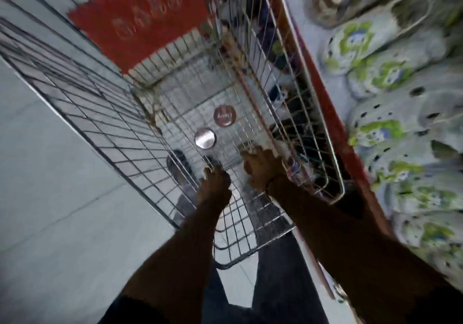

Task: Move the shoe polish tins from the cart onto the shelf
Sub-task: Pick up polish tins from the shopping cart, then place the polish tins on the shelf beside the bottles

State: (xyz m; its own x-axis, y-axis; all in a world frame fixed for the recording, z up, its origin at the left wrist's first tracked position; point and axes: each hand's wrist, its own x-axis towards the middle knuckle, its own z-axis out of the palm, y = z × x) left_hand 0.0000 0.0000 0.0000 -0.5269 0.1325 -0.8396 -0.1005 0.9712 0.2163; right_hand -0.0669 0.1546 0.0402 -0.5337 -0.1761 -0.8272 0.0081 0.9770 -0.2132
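Head view: I see both hands low inside wire cart [105,113]. Left hand [215,185] and right hand [263,170] blurred, can't tell finger state. Red tin [224,115] and silver tin [205,138] on cart floor, just beyond hands. Shelf [323,90] at right.

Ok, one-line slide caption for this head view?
Both hands, left and right, reach into a wire cart where two round tins lie on its floor.
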